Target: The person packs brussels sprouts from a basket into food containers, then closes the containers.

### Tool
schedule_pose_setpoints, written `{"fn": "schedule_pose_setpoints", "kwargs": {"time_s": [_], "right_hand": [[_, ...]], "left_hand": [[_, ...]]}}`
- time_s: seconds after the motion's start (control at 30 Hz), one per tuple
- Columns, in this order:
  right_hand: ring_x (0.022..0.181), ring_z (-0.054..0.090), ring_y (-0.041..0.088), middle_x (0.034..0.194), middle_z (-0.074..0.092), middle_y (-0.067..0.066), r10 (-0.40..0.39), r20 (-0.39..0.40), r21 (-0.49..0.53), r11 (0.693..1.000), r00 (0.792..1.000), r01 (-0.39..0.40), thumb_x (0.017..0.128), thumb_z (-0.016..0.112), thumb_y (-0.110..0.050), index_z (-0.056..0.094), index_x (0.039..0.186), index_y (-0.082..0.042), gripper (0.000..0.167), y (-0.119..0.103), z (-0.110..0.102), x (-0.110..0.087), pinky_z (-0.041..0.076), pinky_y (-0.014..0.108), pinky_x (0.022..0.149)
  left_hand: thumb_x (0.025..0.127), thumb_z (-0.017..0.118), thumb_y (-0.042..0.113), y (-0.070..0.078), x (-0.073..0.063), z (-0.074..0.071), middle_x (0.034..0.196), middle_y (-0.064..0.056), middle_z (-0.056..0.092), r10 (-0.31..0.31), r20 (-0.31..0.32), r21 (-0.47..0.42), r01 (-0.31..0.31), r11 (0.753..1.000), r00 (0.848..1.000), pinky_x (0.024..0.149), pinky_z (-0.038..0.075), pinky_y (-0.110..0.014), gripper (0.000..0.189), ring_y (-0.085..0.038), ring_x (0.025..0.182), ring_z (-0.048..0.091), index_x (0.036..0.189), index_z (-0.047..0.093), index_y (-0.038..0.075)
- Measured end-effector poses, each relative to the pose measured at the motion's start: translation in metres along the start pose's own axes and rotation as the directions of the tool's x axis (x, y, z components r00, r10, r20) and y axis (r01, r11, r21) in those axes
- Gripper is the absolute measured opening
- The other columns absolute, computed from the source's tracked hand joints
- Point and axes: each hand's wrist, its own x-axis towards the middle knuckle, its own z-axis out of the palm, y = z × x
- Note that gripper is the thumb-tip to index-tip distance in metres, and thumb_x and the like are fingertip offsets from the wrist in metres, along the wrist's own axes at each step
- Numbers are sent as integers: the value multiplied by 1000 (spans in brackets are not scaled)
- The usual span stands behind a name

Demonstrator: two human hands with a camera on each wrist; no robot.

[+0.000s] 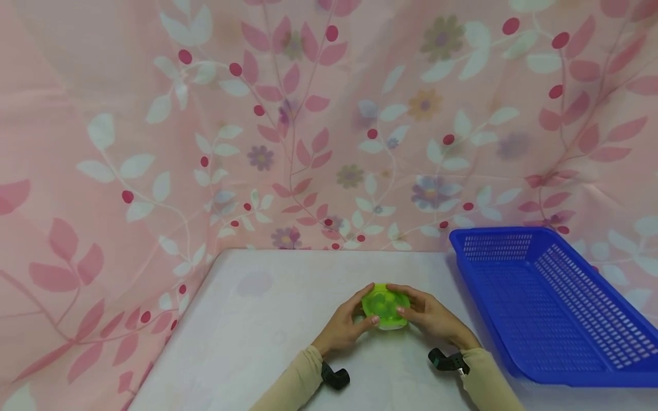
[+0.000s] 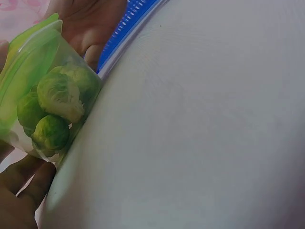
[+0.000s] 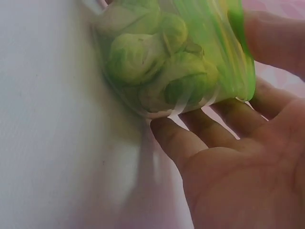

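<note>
Between both hands, low over the white table, is a clear plastic container (image 2: 78, 62) with a bright green lid (image 1: 381, 302). Through its wall I see several Brussels sprouts (image 3: 136, 57), one showing a pale cut side in the left wrist view. My left hand (image 1: 341, 324) grips the container's left side, thumb on the near edge of the lid and fingers round the far side. On the opposite side my right hand (image 1: 434, 315) holds it, thumb on the lid and fingers along the wall. Whether the base touches the table I cannot tell.
A blue plastic basket (image 1: 506, 297) with a lattice wall stands on the right, close to my right forearm. The white table (image 1: 247, 325) ends at a pink floral curtain (image 1: 319, 142) behind and at the left. Each wrist wears a black strap-mounted device.
</note>
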Motion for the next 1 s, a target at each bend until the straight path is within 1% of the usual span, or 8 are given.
{"fn": "schedule_pose_setpoints", "kwargs": {"time_s": [0.17, 0.3, 0.4, 0.53, 0.63, 0.77, 0.83, 1.0], "right_hand": [[153, 34, 51, 169, 35, 25, -54, -2, -21, 998, 999, 54, 109, 61, -15, 38, 163, -5, 60, 2, -2, 4, 49, 18, 106], [151, 37, 51, 168, 36, 25, -91, 0, -42, 995, 996, 91, 108, 63, -13, 39, 162, -4, 61, 0, -5, 6, 48, 18, 107], [150, 40, 49, 167, 37, 26, -92, -7, -61, 994, 996, 92, 106, 65, -13, 38, 162, -4, 63, -1, -6, 8, 47, 17, 107], [147, 48, 40, 165, 41, 26, -56, -35, -76, 996, 998, 53, 104, 70, -15, 33, 164, -3, 72, 0, -7, 9, 47, 17, 106], [145, 52, 40, 162, 43, 29, -32, -21, -68, 997, 999, 30, 103, 70, -15, 26, 167, -4, 78, 2, -8, 8, 48, 19, 106], [142, 52, 50, 158, 45, 36, -51, 6, -56, 997, 999, 51, 105, 67, -11, 14, 170, -11, 84, 7, -9, 2, 51, 23, 103], [142, 52, 49, 159, 43, 36, -82, 18, -55, 995, 996, 83, 106, 64, -9, 18, 170, -10, 79, 9, -10, 0, 52, 24, 103], [143, 55, 24, 166, 38, 29, -128, 27, -56, 990, 991, 129, 108, 60, -8, 41, 161, -2, 57, 11, -9, 3, 51, 22, 107]], "left_hand": [[105, 68, 17, -1, 4, -5, 167, -13, 44, 42, -11, 9, -41, 999, 999, 110, 51, -32, 70, -28, 126, 67, 166, 34, 9], [105, 69, 17, -1, 8, -7, 162, -15, 51, 41, -22, -17, -41, 999, 999, 106, 52, -30, 70, -25, 117, 71, 166, 35, 9], [103, 71, 14, -1, 10, -8, 154, -19, 58, 45, -24, -40, -46, 998, 999, 101, 54, -29, 70, -20, 111, 72, 165, 36, 7], [102, 73, 14, -1, 12, -7, 147, -19, 64, 43, -38, -40, -44, 998, 998, 99, 55, -29, 71, -15, 102, 72, 163, 39, 7], [100, 75, 15, -2, 9, -5, 149, -17, 62, 19, -41, -39, -20, 999, 999, 100, 54, -29, 72, -12, 102, 72, 163, 40, 9], [102, 74, 19, -5, 5, 1, 155, -16, 58, -8, -7, -45, 8, 999, 1000, 102, 53, -28, 73, -11, 110, 71, 165, 38, 12], [103, 72, 22, -6, 5, 3, 153, -15, 59, -14, -2, -46, 14, 999, 1000, 102, 54, -28, 72, -11, 111, 71, 166, 37, 13], [104, 70, 23, -8, 6, 1, 156, -10, 56, -7, -19, -38, 7, 999, 1000, 103, 54, -29, 70, -13, 113, 70, 165, 37, 15]]}}
